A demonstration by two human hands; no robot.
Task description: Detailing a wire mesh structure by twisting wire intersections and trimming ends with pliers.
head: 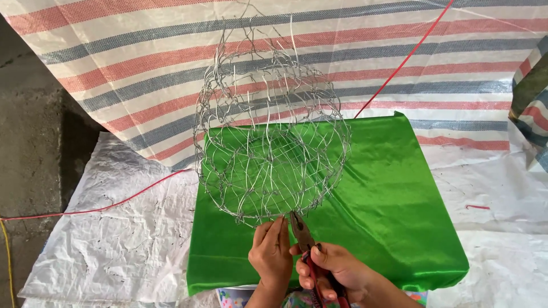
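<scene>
A rounded basket frame of bare silver wire [271, 131] stands tilted on a shiny green cloth [388, 211], its open mesh facing me. My left hand [270, 251] pinches the wire at the frame's lower rim with fingertips together. Just to its right, my right hand [334, 271] grips red-handled pliers [305, 242]. The pliers' jaws point up at the same spot on the rim, touching or nearly touching the wire beside my left fingers.
The green cloth covers a low raised surface over white woven sheeting [114, 228]. A striped red, blue and white tarp [142, 63] hangs behind. A red cord [399, 68] runs diagonally across it and another [97, 210] trails left. Bare concrete [28, 142] lies at the left.
</scene>
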